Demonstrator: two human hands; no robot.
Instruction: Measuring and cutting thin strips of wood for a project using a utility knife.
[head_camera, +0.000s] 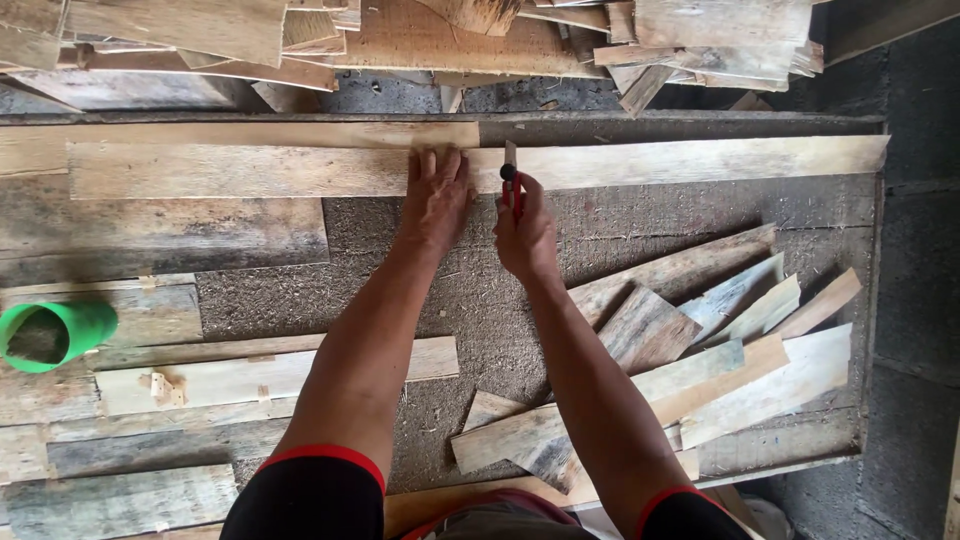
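Observation:
A long pale wooden plank (250, 170) lies across the far side of a rough worktable (470, 300). My left hand (437, 193) presses flat on the plank near its middle, fingers apart. Just to its right, my right hand (524, 232) grips a small red-handled tool (511, 180) with a black tip, held upright against the plank's near edge. Whether it is a marker or a blade is unclear.
A green plastic tube (55, 335) lies at the left edge. Flat weathered boards (150, 400) cover the near left. Several short offcuts (700, 340) are heaped at the right. A pile of scrap wood (450, 40) lies beyond the table.

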